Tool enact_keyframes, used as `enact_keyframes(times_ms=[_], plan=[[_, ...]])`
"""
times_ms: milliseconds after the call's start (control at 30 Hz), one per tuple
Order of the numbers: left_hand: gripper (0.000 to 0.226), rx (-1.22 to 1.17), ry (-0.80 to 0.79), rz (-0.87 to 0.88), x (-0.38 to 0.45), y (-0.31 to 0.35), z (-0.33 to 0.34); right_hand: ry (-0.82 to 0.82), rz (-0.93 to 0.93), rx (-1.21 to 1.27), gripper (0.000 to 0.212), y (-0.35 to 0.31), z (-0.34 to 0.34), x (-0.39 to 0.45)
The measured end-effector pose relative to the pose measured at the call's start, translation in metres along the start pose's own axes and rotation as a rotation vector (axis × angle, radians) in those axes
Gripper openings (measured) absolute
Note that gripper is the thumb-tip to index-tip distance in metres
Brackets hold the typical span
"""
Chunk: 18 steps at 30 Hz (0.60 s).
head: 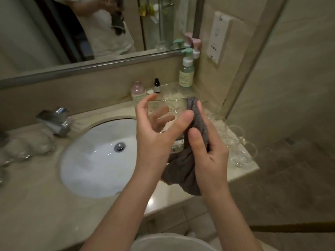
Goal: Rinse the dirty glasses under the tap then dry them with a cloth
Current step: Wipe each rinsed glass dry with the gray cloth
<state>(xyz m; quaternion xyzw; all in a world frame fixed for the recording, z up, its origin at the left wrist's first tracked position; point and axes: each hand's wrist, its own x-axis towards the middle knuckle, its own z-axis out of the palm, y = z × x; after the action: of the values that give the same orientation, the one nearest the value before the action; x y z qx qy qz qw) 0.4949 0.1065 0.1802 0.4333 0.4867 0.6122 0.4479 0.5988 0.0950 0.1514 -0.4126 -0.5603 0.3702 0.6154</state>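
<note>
My left hand (150, 142) holds a clear glass (174, 105) above the right edge of the sink, thumb on the near side and fingers curled round the far side, where they show through the glass. My right hand (208, 153) grips a grey cloth (181, 171) and presses it against the right side of the glass, up to its rim. The cloth's loose end hangs down between my wrists. The chrome tap (54, 122) stands at the sink's left, with no water seen running.
Several clear glasses (239, 147) stand on the counter at the right corner, and more glasses (27, 147) sit left of the white sink (94, 160). Pump bottles (186, 73) and small bottles (138, 91) line the back wall under the mirror.
</note>
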Motion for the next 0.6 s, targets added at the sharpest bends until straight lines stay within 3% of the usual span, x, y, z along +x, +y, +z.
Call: enact_keyframes(times_ms=[67,233,300,433,500,600], plan=[[0.072,-0.101,0.013,-0.059,0.004,0.006,-0.02,-0.022,-0.01,0.015,0.042,-0.003,0.019,-0.004],[0.077,-0.46,-0.178,-0.233,0.009,0.017,-0.075,-0.058,0.218,0.319,0.061,-0.009,0.063,-0.014],[0.072,-0.375,-0.115,-0.218,0.008,0.021,-0.091,-0.081,0.249,0.318,0.06,-0.011,0.079,-0.017],[0.047,0.131,0.114,-0.032,0.001,0.029,-0.125,-0.095,0.164,0.225,0.053,-0.009,0.107,-0.021],[0.039,0.168,0.147,0.008,-0.006,0.036,-0.134,-0.143,0.073,0.148,0.045,-0.009,0.121,-0.023],[0.049,0.087,0.216,0.017,-0.011,0.038,-0.15,-0.214,0.027,0.126,0.041,-0.014,0.144,-0.031]])
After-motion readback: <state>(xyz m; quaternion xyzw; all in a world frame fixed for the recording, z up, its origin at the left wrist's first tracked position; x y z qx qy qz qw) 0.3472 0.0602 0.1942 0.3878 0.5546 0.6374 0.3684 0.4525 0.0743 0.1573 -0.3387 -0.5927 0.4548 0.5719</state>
